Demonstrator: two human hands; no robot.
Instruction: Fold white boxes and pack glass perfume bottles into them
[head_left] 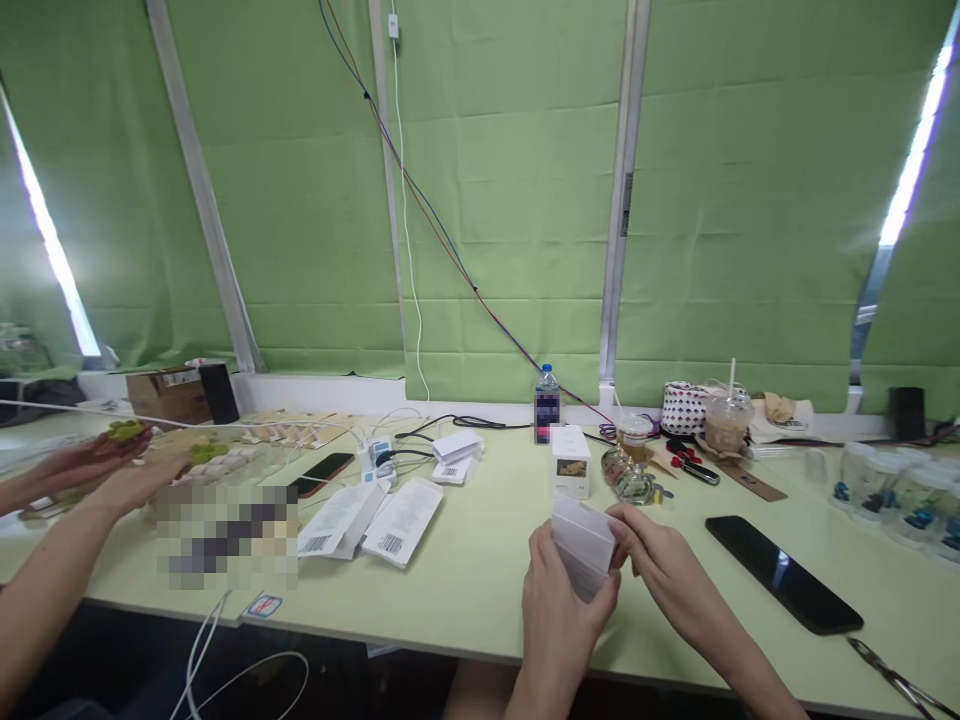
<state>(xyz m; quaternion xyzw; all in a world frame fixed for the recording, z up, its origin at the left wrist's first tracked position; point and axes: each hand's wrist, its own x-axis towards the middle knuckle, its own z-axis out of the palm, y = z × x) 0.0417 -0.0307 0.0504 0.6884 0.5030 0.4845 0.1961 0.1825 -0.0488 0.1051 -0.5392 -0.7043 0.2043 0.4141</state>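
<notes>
Near the table's front edge, my left hand (pixel 559 610) is wrapped round a small white paper carton (pixel 583 540), thumb on the near side. My right hand (pixel 664 560) pinches the carton's right edge, its fingertips partly hidden. Just beyond stands a white box (pixel 570 462) with a picture on its front. To the left lie flattened white cartons (pixel 403 522) with barcodes, and a second small group of folded white cartons (pixel 456 455) lies further back.
At left, a co-worker's hands (pixel 154 470) handle green pieces. A power strip (pixel 373 460) with cables and a phone (pixel 322 474) lie left of centre. A bottle (pixel 547 405), drink cups (pixel 726 420), a black phone (pixel 784 573), pliers (pixel 896 675) and clear jars (pixel 919 500) are also around.
</notes>
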